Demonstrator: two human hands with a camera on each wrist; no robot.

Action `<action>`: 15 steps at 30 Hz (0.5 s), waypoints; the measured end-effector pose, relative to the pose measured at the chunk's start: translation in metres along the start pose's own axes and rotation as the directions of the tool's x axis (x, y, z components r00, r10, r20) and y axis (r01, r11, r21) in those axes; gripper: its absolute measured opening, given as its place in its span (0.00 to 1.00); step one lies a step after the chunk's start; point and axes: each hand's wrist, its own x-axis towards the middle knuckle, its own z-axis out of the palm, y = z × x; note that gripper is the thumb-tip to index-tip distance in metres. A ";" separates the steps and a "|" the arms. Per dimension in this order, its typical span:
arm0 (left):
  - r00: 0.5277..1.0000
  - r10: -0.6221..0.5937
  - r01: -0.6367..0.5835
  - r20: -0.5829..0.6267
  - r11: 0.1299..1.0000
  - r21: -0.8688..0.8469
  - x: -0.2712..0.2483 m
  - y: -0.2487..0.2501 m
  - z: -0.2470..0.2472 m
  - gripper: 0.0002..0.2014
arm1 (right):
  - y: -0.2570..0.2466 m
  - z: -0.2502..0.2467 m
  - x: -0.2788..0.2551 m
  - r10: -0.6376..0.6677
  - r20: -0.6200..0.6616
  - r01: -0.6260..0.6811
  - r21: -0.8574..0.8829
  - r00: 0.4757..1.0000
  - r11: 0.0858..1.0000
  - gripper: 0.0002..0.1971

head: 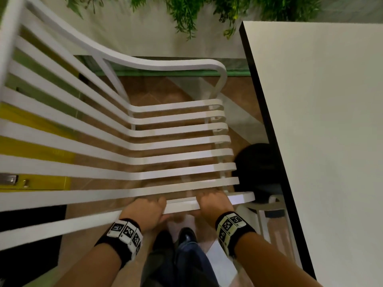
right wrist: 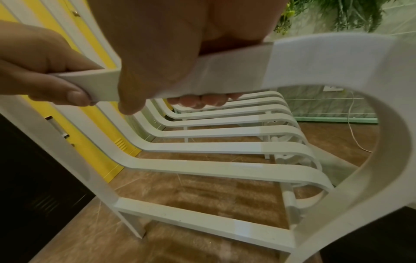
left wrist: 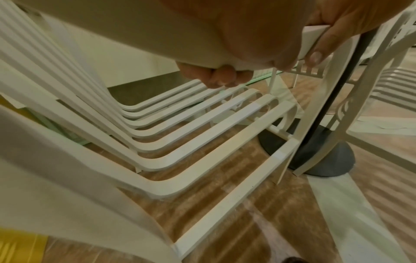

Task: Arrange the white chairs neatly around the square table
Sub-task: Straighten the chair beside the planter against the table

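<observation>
A white slatted chair fills the middle of the head view, side-on to me, its seat front close to the square white table with the black edge on the right. My left hand and right hand both grip the chair's near armrest, side by side. The left wrist view has my left fingers curled under that armrest. In the right wrist view my right fingers wrap under the same armrest. A second white chair stands past the table's pole.
The table's round black base sits on the brown floor just past the seat front. A yellow cabinet stands behind the chair back on the left. Green plants hang on the far wall. My shoes are below the armrest.
</observation>
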 end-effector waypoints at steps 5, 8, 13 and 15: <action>1.000 -0.007 0.007 0.011 1.000 -0.006 0.006 -0.003 -0.003 0.31 | 0.005 -0.008 0.001 -0.001 0.016 0.001 -0.020 1.000 1.000 0.18; 0.998 -0.056 0.057 0.033 0.998 -0.023 -0.001 0.003 -0.007 0.27 | 0.002 -0.005 -0.001 0.021 0.028 -0.022 0.047 0.999 0.999 0.23; 0.960 -0.250 0.201 -0.123 0.927 -0.318 -0.045 -0.004 -0.040 0.29 | 0.001 -0.004 -0.008 0.057 -0.027 -0.050 0.210 0.998 0.976 0.30; 0.886 -0.355 0.227 -0.299 0.893 -0.389 -0.074 -0.022 -0.065 0.28 | 0.002 -0.009 -0.011 0.047 -0.062 -0.033 0.199 0.997 0.979 0.31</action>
